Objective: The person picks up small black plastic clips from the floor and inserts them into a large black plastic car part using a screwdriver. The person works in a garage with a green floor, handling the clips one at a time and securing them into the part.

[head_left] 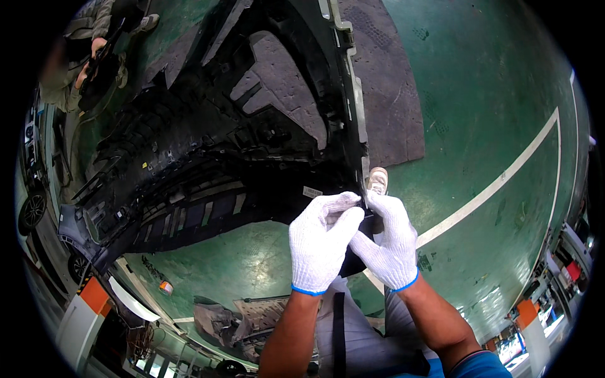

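A large black car bumper point(183, 120) lies with its ribbed inner side up, its pale outer edge point(354, 88) running down toward me. At the bumper's near corner, my two white-gloved hands meet. My left hand point(320, 242) is closed, thumb and fingers pinched at the corner from the left. From the other side, my right hand point(392, 242) grips the same edge, its fingertips close to the left ones. Whether a small part sits between the fingertips is hidden. A small white label point(312, 191) is stuck on the bumper beside my left hand.
Under the bumper lies a worn grey mat point(394, 113) on the green floor point(479, 94), which has white lines point(498, 184). Another person point(94, 47) works at the upper left. A small orange-and-white container point(166, 288) and brownish car panels point(261, 312) lie at the lower left.
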`<state>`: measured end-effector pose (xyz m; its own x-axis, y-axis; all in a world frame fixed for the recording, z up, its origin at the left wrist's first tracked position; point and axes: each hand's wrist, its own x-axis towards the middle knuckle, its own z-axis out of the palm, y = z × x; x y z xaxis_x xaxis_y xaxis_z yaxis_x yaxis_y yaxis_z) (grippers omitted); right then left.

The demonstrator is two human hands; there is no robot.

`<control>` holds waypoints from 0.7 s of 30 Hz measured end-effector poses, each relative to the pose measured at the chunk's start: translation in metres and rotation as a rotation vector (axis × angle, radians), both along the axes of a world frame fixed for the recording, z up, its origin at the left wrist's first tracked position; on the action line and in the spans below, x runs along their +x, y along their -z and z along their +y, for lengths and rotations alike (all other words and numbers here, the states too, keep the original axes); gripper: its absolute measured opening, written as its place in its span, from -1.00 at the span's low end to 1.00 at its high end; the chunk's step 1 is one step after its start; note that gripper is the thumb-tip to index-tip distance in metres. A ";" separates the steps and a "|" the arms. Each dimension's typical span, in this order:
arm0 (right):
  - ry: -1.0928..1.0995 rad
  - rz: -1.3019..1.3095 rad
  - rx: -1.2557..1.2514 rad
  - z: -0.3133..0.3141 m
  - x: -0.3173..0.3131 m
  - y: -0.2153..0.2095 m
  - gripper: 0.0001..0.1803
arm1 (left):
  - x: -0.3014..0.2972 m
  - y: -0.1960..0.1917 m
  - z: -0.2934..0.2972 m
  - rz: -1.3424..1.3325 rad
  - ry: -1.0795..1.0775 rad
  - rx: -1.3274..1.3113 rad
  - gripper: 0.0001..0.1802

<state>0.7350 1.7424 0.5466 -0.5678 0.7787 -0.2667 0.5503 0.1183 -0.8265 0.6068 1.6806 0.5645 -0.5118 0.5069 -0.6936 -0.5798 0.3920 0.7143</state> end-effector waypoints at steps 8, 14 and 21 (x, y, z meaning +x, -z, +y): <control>-0.036 0.011 0.039 0.002 0.001 0.002 -0.33 | 0.002 -0.002 0.001 0.029 0.029 -0.021 -0.74; -0.026 0.018 0.028 0.000 0.002 0.003 -0.32 | 0.001 0.000 0.002 0.010 0.020 -0.029 -0.70; -0.057 -0.001 0.050 0.000 0.004 0.003 -0.27 | 0.000 0.006 0.000 -0.101 -0.011 0.020 -0.67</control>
